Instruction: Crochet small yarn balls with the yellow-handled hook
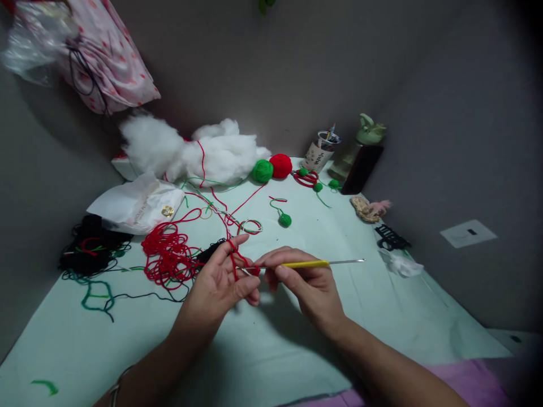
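Between my hands, above the middle of the table, is a small piece of red crochet work [254,271]. My left hand [220,277] pinches at it, with red yarn [232,257] running over the raised index finger. My right hand [303,280] is closed round the yellow handle of a crochet hook [305,264]. One metal end of the hook points left to the red work; the other sticks out to the right. Behind my left hand lies a loose tangle of red yarn [167,251]. Fingers partly hide the stitches.
White stuffing [220,152] is heaped at the back, beside a green yarn ball [262,170] and a red one [280,165]. Red-handled scissors [306,179], a pen cup [318,155] and a bottle [352,152] stand or lie back right. Black yarn [91,246] lies left.
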`<state>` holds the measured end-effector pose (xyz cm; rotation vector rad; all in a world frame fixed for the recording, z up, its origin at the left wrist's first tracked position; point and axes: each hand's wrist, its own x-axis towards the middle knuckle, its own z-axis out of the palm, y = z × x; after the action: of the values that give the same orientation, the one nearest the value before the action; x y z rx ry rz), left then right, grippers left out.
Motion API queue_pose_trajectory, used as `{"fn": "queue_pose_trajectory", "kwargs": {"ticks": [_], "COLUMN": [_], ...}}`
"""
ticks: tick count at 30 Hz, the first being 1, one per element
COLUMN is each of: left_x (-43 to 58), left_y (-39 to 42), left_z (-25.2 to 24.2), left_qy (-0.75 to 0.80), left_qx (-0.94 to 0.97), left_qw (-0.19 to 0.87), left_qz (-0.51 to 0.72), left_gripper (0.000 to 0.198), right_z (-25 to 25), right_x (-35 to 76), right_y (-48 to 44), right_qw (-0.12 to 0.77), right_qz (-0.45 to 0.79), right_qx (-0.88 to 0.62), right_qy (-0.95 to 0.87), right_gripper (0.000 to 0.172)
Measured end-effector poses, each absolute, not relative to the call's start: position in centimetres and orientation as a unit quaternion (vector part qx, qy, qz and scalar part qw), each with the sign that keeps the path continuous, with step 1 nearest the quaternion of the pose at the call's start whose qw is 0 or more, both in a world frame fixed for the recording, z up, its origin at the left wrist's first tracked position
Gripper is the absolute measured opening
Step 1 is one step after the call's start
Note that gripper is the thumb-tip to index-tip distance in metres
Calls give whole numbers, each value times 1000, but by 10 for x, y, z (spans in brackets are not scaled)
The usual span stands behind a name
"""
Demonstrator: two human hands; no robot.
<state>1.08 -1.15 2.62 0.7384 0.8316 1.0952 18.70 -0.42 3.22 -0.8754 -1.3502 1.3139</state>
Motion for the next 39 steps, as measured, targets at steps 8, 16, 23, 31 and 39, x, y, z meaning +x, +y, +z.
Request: {"fn": "queue_pose_trajectory", "kwargs": {"ticks": [8, 16, 23, 31, 39], "left_x": [10, 6, 6, -7, -21], "left_y": [-9, -11, -10, 1, 6], "left_z": [25, 35, 36, 20, 25], "left_qy": [385, 401, 405, 390, 429], "left_qx": [334, 326, 343, 412, 488], "left_qw": [713, 733, 733, 711, 626], "left_qz": [482, 442, 426, 415, 432], "left_gripper": [99, 120, 122, 112, 68], "right_z": [31, 30, 32, 31, 38], "right_x": [184, 187, 185, 189, 188], "right_y": [-4, -4, -3, 7, 4], "right_qw": [524, 516, 513, 489, 436], "right_qz": [520, 515, 500, 710, 783], "right_qx": [-336, -327, -321, -316, -250], "right_qy": [-585, -601, -619, -396, -367], "right_gripper": [14, 14, 17, 11, 10]}}
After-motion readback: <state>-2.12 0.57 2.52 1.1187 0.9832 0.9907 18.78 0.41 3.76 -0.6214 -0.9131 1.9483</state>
